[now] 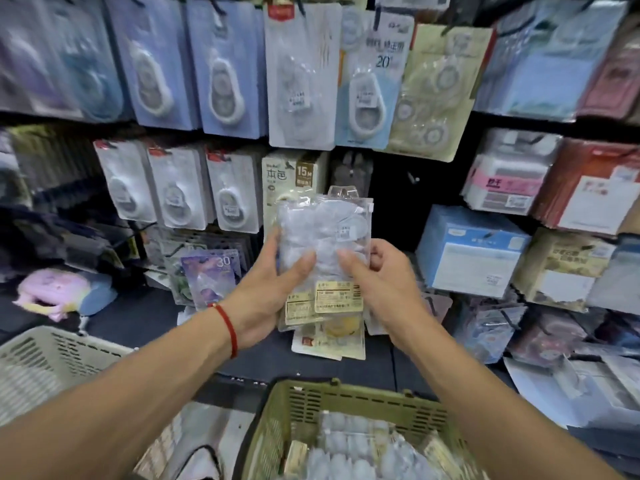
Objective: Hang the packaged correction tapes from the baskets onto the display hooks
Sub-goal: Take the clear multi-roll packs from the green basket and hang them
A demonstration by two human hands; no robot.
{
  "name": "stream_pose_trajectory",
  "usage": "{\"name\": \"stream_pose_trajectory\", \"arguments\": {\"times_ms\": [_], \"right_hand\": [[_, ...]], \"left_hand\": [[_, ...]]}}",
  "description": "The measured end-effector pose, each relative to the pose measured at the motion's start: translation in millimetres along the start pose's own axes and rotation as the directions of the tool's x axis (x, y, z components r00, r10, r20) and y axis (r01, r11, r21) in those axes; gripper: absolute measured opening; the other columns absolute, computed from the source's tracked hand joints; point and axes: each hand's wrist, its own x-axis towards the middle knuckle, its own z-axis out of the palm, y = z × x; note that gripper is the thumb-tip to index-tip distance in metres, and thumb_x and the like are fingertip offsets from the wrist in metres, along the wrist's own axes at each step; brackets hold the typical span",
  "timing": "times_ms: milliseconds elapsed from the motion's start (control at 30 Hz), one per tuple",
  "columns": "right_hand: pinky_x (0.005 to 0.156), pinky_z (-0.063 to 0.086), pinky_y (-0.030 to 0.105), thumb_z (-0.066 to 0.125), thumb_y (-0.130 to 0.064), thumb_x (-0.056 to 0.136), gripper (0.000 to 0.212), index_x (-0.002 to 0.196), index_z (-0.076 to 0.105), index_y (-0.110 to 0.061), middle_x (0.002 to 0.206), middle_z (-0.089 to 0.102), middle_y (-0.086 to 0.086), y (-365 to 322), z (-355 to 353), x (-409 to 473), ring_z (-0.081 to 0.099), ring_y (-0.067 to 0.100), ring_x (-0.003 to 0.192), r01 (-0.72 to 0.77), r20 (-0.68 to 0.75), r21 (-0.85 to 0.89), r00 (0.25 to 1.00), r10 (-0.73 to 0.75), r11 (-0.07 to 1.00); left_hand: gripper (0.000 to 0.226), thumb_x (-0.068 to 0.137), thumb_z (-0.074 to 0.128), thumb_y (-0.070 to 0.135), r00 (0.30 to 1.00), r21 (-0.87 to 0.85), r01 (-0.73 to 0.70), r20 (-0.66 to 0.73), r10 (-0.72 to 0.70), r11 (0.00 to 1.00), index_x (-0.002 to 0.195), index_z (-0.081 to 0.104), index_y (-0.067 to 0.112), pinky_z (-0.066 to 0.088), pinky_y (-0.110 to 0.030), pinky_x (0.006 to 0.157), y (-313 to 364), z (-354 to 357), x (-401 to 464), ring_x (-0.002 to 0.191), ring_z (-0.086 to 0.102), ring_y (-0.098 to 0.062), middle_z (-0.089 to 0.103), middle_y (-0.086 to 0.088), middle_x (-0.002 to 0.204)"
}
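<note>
While much of the wall is blurred, the far left shows a pale slotted plastic basket [41, 355] at the lower edge, with a soft pink and blue plush toy [59, 294] lying on the dark shelf above it. Flat white carded packs [176, 188] hang in a tight row on the wall, edge to edge, with a row of blue cards above them. At the centre, the left hand [266, 292], a red cord [228, 329] round its wrist, grips a stack of clear crinkled packets [325, 251], thumb across the front and fingers curled behind. The right hand [377, 275] pinches the same stack at its right side, thumb in front, other fingers bent round the edge. These correction tape packets stand upright before the display, their clear hang tab at the top just beside a dark gap between the hung cards. Below, an olive slotted basket [346, 400] holds more clear packets, probably the same kind. To the right, a blue box [474, 251] and glossy bagged goods crowd the shelves closely.
</note>
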Motion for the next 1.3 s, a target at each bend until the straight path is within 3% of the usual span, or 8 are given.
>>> {"name": "stream_pose_trajectory", "arguments": {"times_ms": [133, 233, 533, 767, 933, 1033, 1133, 1300], "right_hand": [[0.087, 0.058, 0.051, 0.061, -0.044, 0.101, 0.016, 0.106, 0.059, -0.029, 0.101, 0.073, -0.005, -15.6, -4.4, 22.5, 0.071, 0.019, 0.095, 0.076, -0.042, -0.135, 0.996, -0.082, 0.988], [0.092, 0.055, 0.047, 0.054, -0.040, 0.104, 0.015, 0.113, 0.057, -0.028, 0.107, 0.067, -0.009, -12.8, -8.7, 35.1, 0.065, 0.016, 0.101, 0.071, -0.087, -0.144, 0.993, -0.084, 0.987], [0.076, 0.053, 0.041, 0.058, -0.039, 0.104, 0.013, 0.098, 0.059, -0.026, 0.094, 0.067, -0.002, -3.8, 2.3, 59.7, 0.065, 0.019, 0.087, 0.076, -0.138, -0.165, 0.985, -0.099, 0.983], [0.087, 0.059, 0.056, 0.060, -0.046, 0.098, 0.018, 0.101, 0.065, -0.029, 0.098, 0.074, 0.000, 0.0, 6.0, 64.1, 0.072, 0.026, 0.093, 0.016, -0.202, -0.097, 0.979, -0.035, 0.995], [0.104, 0.050, 0.043, 0.058, -0.044, 0.103, 0.047, 0.143, 0.049, -0.021, 0.138, 0.056, -0.002, 11.3, 1.1, 65.6, 0.059, 0.019, 0.122, -0.054, -0.176, -0.345, 0.984, -0.008, 0.937], [0.094, 0.051, 0.028, 0.061, -0.038, 0.102, 0.032, 0.132, 0.057, -0.030, 0.127, 0.062, -0.013, 13.8, 4.7, 54.2, 0.059, 0.000, 0.110, 0.073, -0.085, -0.353, 0.990, -0.110, 0.933], [0.079, 0.048, 0.012, 0.069, -0.043, 0.097, 0.019, 0.115, 0.068, -0.036, 0.104, 0.070, -0.021, 12.1, 15.5, 41.3, 0.062, -0.006, 0.098, 0.136, 0.114, -0.212, 0.987, -0.114, 0.968], [0.076, 0.051, 0.015, 0.072, -0.043, 0.095, 0.011, 0.101, 0.072, -0.033, 0.096, 0.074, -0.017, 12.7, 26.5, 31.0, 0.066, 0.003, 0.086, 0.193, 0.165, -0.179, 0.973, -0.164, 0.965]], "left_hand": [[0.088, 0.079, 0.077, 0.070, 0.988, 0.192, -0.069, -0.126, 0.094, 0.979, 0.149, 0.026, 0.062, 0.040, -0.057, 0.118, 11.1, -16.3, 13.1, 0.145, 0.047, -0.016, 0.039, 0.018, 0.162], [0.096, 0.083, 0.067, 0.073, 0.938, 0.372, -0.111, -0.267, 0.220, 0.922, 0.160, 0.014, 0.051, 0.032, -0.047, 0.122, 5.2, -29.6, 16.1, 0.150, 0.034, -0.013, 0.025, 0.020, 0.166], [0.092, 0.086, 0.062, 0.070, 0.876, 0.438, -0.136, -0.366, 0.314, 0.889, 0.161, 0.015, 0.046, 0.030, -0.048, 0.125, 11.3, -38.3, 16.6, 0.152, 0.033, -0.014, 0.026, 0.013, 0.170], [0.084, 0.087, 0.062, 0.075, 0.878, 0.439, -0.138, -0.360, 0.315, 0.888, 0.156, 0.020, 0.052, 0.035, -0.043, 0.120, 12.2, -37.3, 14.4, 0.146, 0.041, -0.013, 0.031, 0.011, 0.169], [0.089, 0.086, 0.067, 0.069, 0.882, 0.431, -0.131, -0.360, 0.303, 0.893, 0.159, 0.020, 0.047, 0.035, -0.048, 0.124, 10.8, -35.4, 15.1, 0.149, 0.040, -0.013, 0.034, 0.012, 0.167], [0.090, 0.079, 0.074, 0.066, 0.886, 0.415, -0.127, -0.360, 0.291, 0.901, 0.154, 0.030, 0.043, 0.047, -0.034, 0.114, 8.3, -32.4, 17.0, 0.132, 0.056, 0.001, 0.050, 0.018, 0.152], [0.082, 0.071, 0.077, 0.068, 0.890, 0.408, -0.122, -0.358, 0.281, 0.905, 0.141, 0.037, 0.049, 0.048, -0.003, 0.083, 5.5, -26.8, 18.1, 0.107, 0.053, 0.028, 0.050, 0.040, 0.128], [0.076, 0.073, 0.087, 0.063, 0.911, 0.352, -0.135, -0.324, 0.256, 0.926, 0.135, 0.046, 0.048, 0.054, -0.030, 0.103, 0.2, -18.4, 20.4, 0.115, 0.063, 0.010, 0.063, 0.034, 0.124]]}}
